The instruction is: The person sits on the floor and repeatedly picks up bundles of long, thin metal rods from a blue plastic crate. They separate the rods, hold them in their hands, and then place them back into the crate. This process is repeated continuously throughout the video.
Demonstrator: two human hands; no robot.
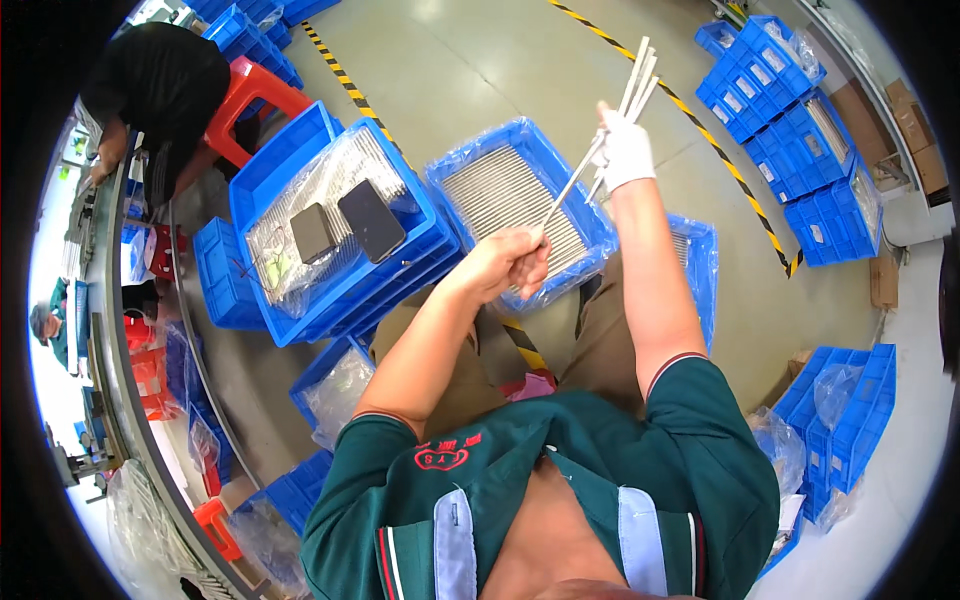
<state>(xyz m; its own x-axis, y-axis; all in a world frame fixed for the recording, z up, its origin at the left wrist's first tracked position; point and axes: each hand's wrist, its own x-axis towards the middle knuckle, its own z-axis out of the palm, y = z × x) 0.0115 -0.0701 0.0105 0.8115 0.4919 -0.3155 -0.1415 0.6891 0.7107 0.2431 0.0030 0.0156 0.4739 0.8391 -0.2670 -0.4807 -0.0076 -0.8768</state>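
Note:
My left hand (510, 262) is closed, its fingers pinching the near end of a thin silvery metal rod (566, 190). That rod slants up and right to my right hand (627, 152), which wears a white glove and grips several similar rods (640, 85). Their far ends fan out beyond the glove. The rods cross in the right hand, so which fingers hold which is hidden. Below both hands stands a blue crate (562, 168) lined with clear plastic, with rows of metal rods (497, 185) lying side by side in it.
Left of it, stacked blue crates (432, 235) carry plastic-covered rods, a black phone (371, 220) and a dark flat case (313, 232). Another crate (708, 262) sits by my right forearm. A person (170, 85) is near a red stool (240, 105). Blue bins (810, 140) line the right.

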